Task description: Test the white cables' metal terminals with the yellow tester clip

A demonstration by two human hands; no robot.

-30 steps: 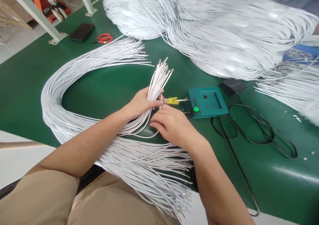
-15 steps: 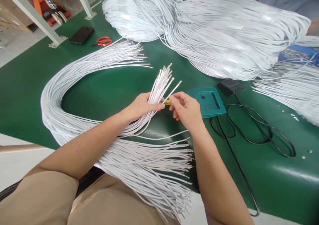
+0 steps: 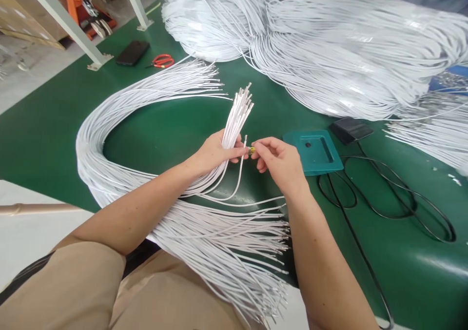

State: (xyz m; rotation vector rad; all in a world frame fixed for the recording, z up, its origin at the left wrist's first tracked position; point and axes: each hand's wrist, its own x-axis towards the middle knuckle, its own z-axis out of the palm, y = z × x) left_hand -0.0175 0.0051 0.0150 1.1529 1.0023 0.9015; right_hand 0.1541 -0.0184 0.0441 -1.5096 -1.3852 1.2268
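Note:
My left hand (image 3: 219, 150) is closed around a bundle of white wires (image 3: 239, 113), whose metal-tipped ends point up and away from me. A single white wire (image 3: 241, 166) stands apart from the bundle at my left thumb and fingertips. My right hand (image 3: 276, 157) pinches a small yellow piece (image 3: 251, 150), with a metallic end against the left fingertips; its exact kind I cannot make out. The held wires curve back into a long loop (image 3: 91, 140) on the green table. More wire ends (image 3: 252, 237) fan out beneath my forearms.
Big coils of white wire (image 3: 340, 52) fill the far side. A teal tray (image 3: 318, 152), a black block (image 3: 351, 130) and a looping black cable (image 3: 387, 215) lie to the right. Red-handled scissors (image 3: 163, 61) and a black phone-like case (image 3: 132, 53) sit near a metal post (image 3: 66, 23).
The single wire has swung from slanting up at my right fingers to hanging downward beside the bundle. Both hands stay close together. The whole view has shifted slightly.

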